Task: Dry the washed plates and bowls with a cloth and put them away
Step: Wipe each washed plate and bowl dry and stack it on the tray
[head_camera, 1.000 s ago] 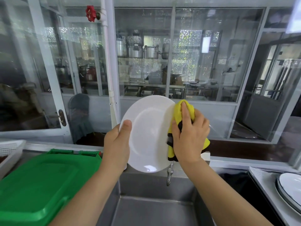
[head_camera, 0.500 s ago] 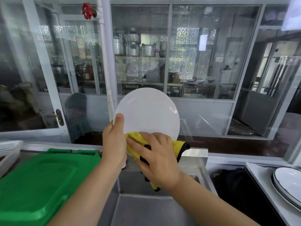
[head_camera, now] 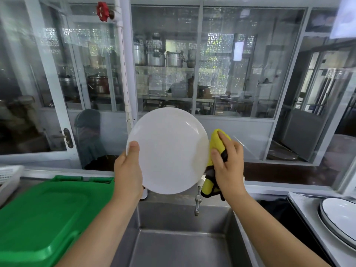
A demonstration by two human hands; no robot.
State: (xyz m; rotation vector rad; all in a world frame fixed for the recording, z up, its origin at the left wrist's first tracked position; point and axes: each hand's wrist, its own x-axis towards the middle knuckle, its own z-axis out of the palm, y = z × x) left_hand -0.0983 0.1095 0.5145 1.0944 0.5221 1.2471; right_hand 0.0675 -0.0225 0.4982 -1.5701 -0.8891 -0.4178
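Observation:
A round white plate [head_camera: 167, 151] stands upright above the steel sink, its face toward me. My left hand [head_camera: 128, 170] grips its left rim, thumb on the front and fingers hidden behind. My right hand [head_camera: 228, 166] holds a yellow cloth with black trim [head_camera: 216, 143] against the plate's right rim, the cloth wrapped around the edge.
A steel sink [head_camera: 181, 245] lies below with a tap [head_camera: 197, 201] at its back wall. A green plastic lid [head_camera: 44, 214] covers the left side, a white basket [head_camera: 8, 176] beyond it. Stacked dark-rimmed white plates [head_camera: 341, 218] sit on the right counter. Glass partitions rise behind.
My right hand with the cloth has slid from the plate's lower front edge up to its right rim. The plate has stayed upright in my left hand.

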